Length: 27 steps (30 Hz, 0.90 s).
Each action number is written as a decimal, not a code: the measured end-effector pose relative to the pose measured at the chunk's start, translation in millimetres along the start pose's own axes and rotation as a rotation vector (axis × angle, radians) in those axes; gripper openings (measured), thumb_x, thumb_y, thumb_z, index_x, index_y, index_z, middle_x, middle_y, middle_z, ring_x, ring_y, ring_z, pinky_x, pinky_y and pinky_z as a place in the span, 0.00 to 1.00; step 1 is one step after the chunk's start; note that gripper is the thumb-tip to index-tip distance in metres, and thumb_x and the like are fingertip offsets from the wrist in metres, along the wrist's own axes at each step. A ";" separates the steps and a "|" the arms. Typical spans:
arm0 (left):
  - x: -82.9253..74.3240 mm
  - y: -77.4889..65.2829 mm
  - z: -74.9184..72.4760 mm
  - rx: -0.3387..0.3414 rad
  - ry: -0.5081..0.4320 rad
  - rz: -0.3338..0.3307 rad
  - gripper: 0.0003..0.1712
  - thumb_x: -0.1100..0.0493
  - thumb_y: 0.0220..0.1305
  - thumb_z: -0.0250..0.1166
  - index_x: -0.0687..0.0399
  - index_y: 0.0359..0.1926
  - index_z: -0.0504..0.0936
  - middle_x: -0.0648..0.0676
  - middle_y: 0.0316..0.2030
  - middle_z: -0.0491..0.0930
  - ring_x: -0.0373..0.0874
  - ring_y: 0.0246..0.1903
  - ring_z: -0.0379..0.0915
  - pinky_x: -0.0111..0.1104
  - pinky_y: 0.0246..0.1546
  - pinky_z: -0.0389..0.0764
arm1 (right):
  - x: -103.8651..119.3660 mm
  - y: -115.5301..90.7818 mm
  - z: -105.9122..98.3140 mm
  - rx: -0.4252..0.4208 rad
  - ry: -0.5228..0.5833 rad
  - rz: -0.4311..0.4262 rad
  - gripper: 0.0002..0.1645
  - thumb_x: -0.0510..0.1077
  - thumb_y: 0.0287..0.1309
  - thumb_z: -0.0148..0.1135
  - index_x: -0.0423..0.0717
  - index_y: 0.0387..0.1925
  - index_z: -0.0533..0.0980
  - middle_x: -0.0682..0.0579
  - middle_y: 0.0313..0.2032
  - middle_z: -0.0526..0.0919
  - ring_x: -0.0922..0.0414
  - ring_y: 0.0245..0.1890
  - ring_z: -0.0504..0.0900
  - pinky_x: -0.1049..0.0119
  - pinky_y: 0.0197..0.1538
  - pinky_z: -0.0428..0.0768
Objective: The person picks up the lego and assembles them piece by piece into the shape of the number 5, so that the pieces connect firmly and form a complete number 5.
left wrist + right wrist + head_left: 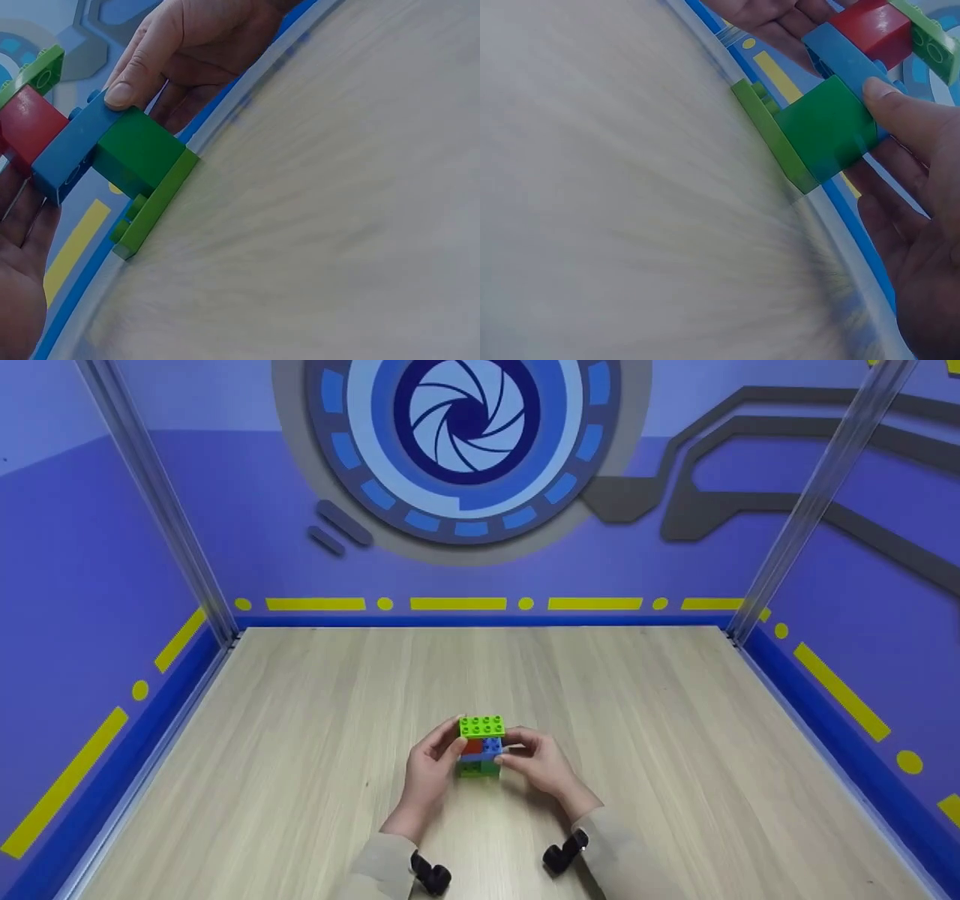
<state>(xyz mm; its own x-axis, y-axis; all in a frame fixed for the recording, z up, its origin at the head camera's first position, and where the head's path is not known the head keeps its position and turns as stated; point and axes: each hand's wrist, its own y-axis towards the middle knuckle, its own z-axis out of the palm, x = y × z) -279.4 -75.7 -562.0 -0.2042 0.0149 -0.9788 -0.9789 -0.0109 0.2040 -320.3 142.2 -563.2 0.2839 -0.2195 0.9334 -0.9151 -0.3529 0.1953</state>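
Note:
A small stack of studded toy building bricks stands on the table between the two hands. From the bottom up it has a light green plate (pixel 161 202), a dark green brick (pixel 829 124), a blue plate (pixel 79 146), a red brick (pixel 31 124) and another light green plate (pixel 481 726). My left hand (pixel 429 771) grips the stack's left side around the red brick, thumb in front and fingers partly hidden behind. On the other side, my right hand (pixel 546 765) pinches the right end of the blue plate, its thumb on the near face in the right wrist view.
The wood-grain table (pixel 315 705) extends around the hands. Blue-purple printed walls (pixel 480 577) with yellow marks enclose its back and sides, and metal posts (pixel 161 510) rise at the back corners. Each sleeve has a black wrist camera (pixel 431 876) near the cuff.

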 end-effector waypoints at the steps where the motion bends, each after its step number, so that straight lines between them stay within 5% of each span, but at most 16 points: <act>1: 0.0 -0.6 -0.1 0.002 -0.007 0.000 0.31 0.52 0.72 0.65 0.58 0.71 0.73 0.59 0.68 0.77 0.51 0.69 0.72 0.23 0.64 0.76 | -0.3 -0.3 0.1 0.000 0.008 0.000 0.22 0.37 0.59 0.73 0.35 0.55 0.82 0.37 0.51 0.87 0.45 0.53 0.85 0.56 0.59 0.85; 8: 1.8 -2.0 -2.0 0.018 0.000 0.024 0.31 0.52 0.71 0.66 0.52 0.72 0.73 0.56 0.68 0.77 0.45 0.67 0.74 0.22 0.63 0.76 | -3.1 -2.0 -0.6 -0.005 0.017 -0.010 0.24 0.35 0.57 0.75 0.35 0.56 0.81 0.36 0.51 0.87 0.47 0.52 0.86 0.61 0.56 0.86; 27: 5.3 -0.8 -4.3 0.055 0.026 0.036 0.37 0.59 0.67 0.69 0.38 0.75 0.69 0.55 0.67 0.78 0.48 0.67 0.75 0.25 0.65 0.76 | -10.8 -0.3 -1.6 0.013 -0.003 -0.041 0.27 0.38 0.58 0.75 0.38 0.59 0.81 0.38 0.53 0.87 0.52 0.52 0.87 0.67 0.57 0.84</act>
<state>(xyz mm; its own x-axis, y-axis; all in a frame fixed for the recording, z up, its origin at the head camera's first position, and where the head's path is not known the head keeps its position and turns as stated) -279.7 -79.9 -567.4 -0.2395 -0.0109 -0.9708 -0.9701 0.0442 0.2388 -323.5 146.2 -572.9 0.3220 -0.2072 0.9238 -0.8989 -0.3733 0.2296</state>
